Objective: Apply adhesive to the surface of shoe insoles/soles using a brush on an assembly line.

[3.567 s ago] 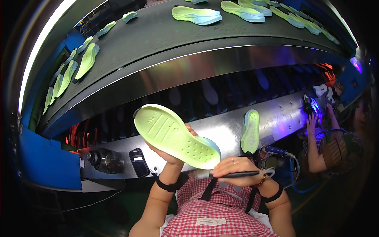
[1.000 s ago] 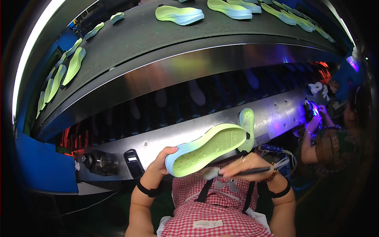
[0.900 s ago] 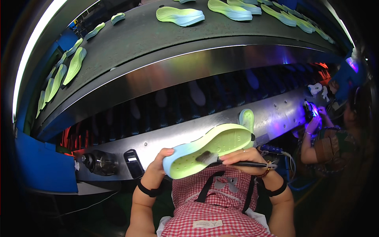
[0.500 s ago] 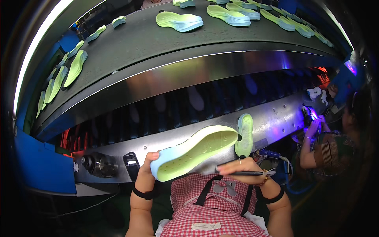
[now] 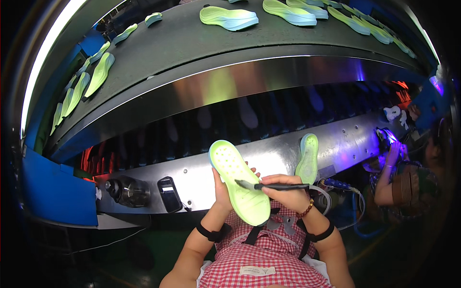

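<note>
A yellow-green shoe sole (image 5: 250,205) with a blue edge is held up in front of my apron, its dotted inner face turned up. My left hand (image 5: 222,193) grips it from the left, thumb along the rim and fingertips showing past the far side. In my right hand (image 5: 287,191) is a black-handled brush (image 5: 278,186) with a pale hose at its rear end. The bristle tip rests on or just over the middle of the sole's inner face; exact contact is hard to tell. A second sole (image 5: 307,158) lies on the metal bench to the right.
On the metal bench (image 5: 201,175) are a dark bottle (image 5: 128,191) and a phone (image 5: 169,194). Beyond it runs a conveyor belt (image 5: 173,43) carrying several soles. A blue-handled tool (image 5: 336,184) with hoses sits at right, near a co-worker's arm (image 5: 385,177) under purple light.
The sole has swung from lying slantwise to nearly upright and come closer to my body. My right hand has brought the brush over it. Soles on the belt have shifted slightly right in view.
</note>
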`<state>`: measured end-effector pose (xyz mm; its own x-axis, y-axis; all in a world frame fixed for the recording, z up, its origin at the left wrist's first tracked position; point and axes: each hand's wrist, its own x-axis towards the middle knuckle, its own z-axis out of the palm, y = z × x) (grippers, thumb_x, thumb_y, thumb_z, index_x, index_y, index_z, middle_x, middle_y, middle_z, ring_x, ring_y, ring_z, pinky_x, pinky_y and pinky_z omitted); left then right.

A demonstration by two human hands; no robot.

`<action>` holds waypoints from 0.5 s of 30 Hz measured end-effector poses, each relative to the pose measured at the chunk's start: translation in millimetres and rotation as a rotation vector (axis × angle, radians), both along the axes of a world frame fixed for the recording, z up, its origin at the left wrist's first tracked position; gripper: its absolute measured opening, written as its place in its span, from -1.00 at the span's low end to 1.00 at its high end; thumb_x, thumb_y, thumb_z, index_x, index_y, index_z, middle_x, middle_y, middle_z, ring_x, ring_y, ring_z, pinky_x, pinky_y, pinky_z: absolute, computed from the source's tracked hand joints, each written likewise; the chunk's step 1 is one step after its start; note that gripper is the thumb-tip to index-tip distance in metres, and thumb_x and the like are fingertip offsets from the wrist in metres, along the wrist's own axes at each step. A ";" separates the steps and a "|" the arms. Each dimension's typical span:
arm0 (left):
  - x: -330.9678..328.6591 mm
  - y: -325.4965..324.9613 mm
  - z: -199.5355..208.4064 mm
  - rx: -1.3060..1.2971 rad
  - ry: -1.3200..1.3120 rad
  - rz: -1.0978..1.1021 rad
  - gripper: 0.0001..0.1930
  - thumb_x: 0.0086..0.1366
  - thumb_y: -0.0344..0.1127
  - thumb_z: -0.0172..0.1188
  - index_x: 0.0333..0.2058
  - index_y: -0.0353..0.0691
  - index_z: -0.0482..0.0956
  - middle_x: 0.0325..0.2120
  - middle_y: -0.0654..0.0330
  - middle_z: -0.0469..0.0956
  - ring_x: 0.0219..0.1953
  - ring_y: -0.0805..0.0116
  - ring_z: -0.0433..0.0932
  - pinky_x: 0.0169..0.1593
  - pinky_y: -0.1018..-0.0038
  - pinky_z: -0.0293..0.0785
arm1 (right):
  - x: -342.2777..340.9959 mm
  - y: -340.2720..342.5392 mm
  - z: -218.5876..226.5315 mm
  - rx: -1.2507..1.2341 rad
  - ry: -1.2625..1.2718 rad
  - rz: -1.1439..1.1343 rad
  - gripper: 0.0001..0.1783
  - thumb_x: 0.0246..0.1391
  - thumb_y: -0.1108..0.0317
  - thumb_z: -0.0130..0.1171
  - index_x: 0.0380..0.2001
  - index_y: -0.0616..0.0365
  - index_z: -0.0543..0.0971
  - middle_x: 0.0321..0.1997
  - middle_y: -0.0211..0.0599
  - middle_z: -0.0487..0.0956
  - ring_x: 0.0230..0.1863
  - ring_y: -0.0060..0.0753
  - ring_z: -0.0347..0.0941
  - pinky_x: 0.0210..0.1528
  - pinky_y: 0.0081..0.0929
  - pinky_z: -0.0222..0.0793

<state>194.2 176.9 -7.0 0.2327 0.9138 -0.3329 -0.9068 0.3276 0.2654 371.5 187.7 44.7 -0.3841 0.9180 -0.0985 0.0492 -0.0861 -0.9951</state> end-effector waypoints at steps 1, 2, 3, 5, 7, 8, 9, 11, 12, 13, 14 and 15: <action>2.8 -3.1 0.1 -0.004 0.002 0.000 -0.10 0.06 0.47 -0.50 0.02 -0.28 0.20 -0.15 -0.12 0.37 -0.09 -0.03 0.38 0.03 0.14 0.27 | -5.3 3.0 -6.4 0.148 0.019 -0.042 -0.79 -0.18 0.50 0.23 -0.36 0.23 0.58 -0.31 -0.22 0.56 -0.26 -0.49 0.48 -0.19 -0.62 0.39; 4.2 -2.9 1.1 -0.017 0.018 0.041 -0.09 0.05 0.48 -0.50 0.02 -0.29 0.21 -0.15 -0.10 0.37 -0.10 -0.02 0.38 0.04 0.15 0.26 | -11.1 5.8 -5.2 0.319 -0.041 -0.012 -0.80 -0.20 0.50 0.22 -0.38 0.23 0.57 -0.33 -0.22 0.56 -0.28 -0.43 0.49 -0.21 -0.58 0.40; 4.4 -3.4 2.0 -0.028 0.035 0.083 -0.08 0.04 0.48 -0.50 0.01 -0.29 0.21 -0.14 -0.08 0.38 -0.10 -0.01 0.38 0.05 0.16 0.25 | -15.1 7.6 -4.1 0.491 -0.100 0.018 -0.80 -0.22 0.50 0.22 -0.40 0.22 0.57 -0.35 -0.22 0.56 -0.30 -0.37 0.51 -0.22 -0.54 0.40; -2.4 3.1 -15.6 -0.007 0.119 0.089 -0.06 0.00 0.51 -0.48 0.01 -0.27 0.23 -0.13 -0.03 0.38 -0.09 0.01 0.38 0.05 0.16 0.26 | -17.3 -0.7 -4.0 0.786 -0.146 0.139 -0.81 -0.26 0.49 0.21 -0.44 0.17 0.55 -0.38 -0.23 0.56 -0.34 -0.28 0.50 -0.23 -0.47 0.40; -17.9 4.9 -19.0 0.050 0.096 0.115 -0.05 -0.02 0.53 -0.47 0.00 -0.26 0.24 -0.15 -0.01 0.41 -0.09 0.02 0.38 0.03 0.14 0.27 | -8.4 -18.3 -3.5 0.808 -0.216 0.246 -0.83 -0.27 0.47 0.20 -0.47 0.13 0.55 -0.40 -0.28 0.56 -0.35 -0.30 0.51 -0.25 -0.43 0.40; -20.6 4.7 -9.8 -0.009 0.081 0.124 -0.03 -0.05 0.55 -0.47 -0.01 -0.26 0.25 -0.21 -0.01 0.43 -0.09 0.04 0.38 0.00 0.12 0.28 | -1.8 -21.4 1.0 0.763 -0.198 0.325 -0.84 -0.27 0.47 0.20 -0.47 0.14 0.55 -0.41 -0.28 0.56 -0.35 -0.29 0.51 -0.26 -0.43 0.40; -21.1 3.5 -5.0 -0.013 0.085 0.130 -0.03 -0.05 0.55 -0.47 -0.01 -0.26 0.25 -0.21 -0.01 0.43 -0.09 0.04 0.38 0.00 0.12 0.28 | 4.5 -24.7 6.9 0.716 -0.181 0.406 -0.84 -0.27 0.47 0.21 -0.48 0.14 0.55 -0.41 -0.28 0.57 -0.35 -0.28 0.51 -0.27 -0.42 0.40; -17.0 0.9 0.8 0.052 -0.020 0.163 -0.04 -0.03 0.54 -0.46 0.00 -0.27 0.23 -0.25 -0.01 0.44 -0.13 0.04 0.39 -0.02 0.12 0.29 | 10.7 -14.5 23.1 0.608 -0.099 0.451 -0.83 -0.28 0.50 0.26 -0.47 0.17 0.58 -0.42 -0.27 0.58 -0.34 -0.34 0.53 -0.28 -0.49 0.42; -12.2 -0.1 2.6 0.049 -0.024 0.163 -0.04 -0.03 0.54 -0.46 0.00 -0.27 0.23 -0.25 -0.01 0.44 -0.13 0.04 0.39 -0.02 0.12 0.29 | 9.0 -8.1 26.4 0.541 -0.022 0.414 -0.80 -0.30 0.53 0.27 -0.46 0.20 0.58 -0.41 -0.21 0.58 -0.33 -0.32 0.53 -0.27 -0.51 0.42; -7.4 -1.2 3.8 0.080 0.010 0.150 -0.05 -0.02 0.53 -0.45 0.01 -0.27 0.22 -0.26 -0.01 0.43 -0.15 0.05 0.39 -0.03 0.12 0.29 | 5.1 -4.0 36.6 0.481 -0.020 0.307 -0.79 -0.29 0.56 0.25 -0.44 0.24 0.57 -0.39 -0.17 0.57 -0.33 -0.31 0.52 -0.25 -0.53 0.42; -1.7 0.1 5.7 0.115 0.044 0.130 -0.06 0.00 0.52 -0.44 0.01 -0.27 0.21 -0.27 -0.02 0.43 -0.16 0.05 0.39 -0.04 0.12 0.29 | 0.8 3.0 37.7 0.539 -0.037 0.191 -0.79 -0.29 0.57 0.24 -0.44 0.25 0.57 -0.38 -0.17 0.57 -0.33 -0.31 0.52 -0.25 -0.53 0.42; 2.7 1.7 6.1 0.118 0.038 0.122 -0.06 0.00 0.52 -0.44 0.01 -0.27 0.21 -0.27 -0.02 0.43 -0.16 0.05 0.39 -0.04 0.12 0.29 | -4.2 8.0 34.3 0.598 -0.054 0.072 -0.79 -0.29 0.58 0.24 -0.44 0.25 0.57 -0.38 -0.17 0.57 -0.33 -0.31 0.52 -0.25 -0.53 0.42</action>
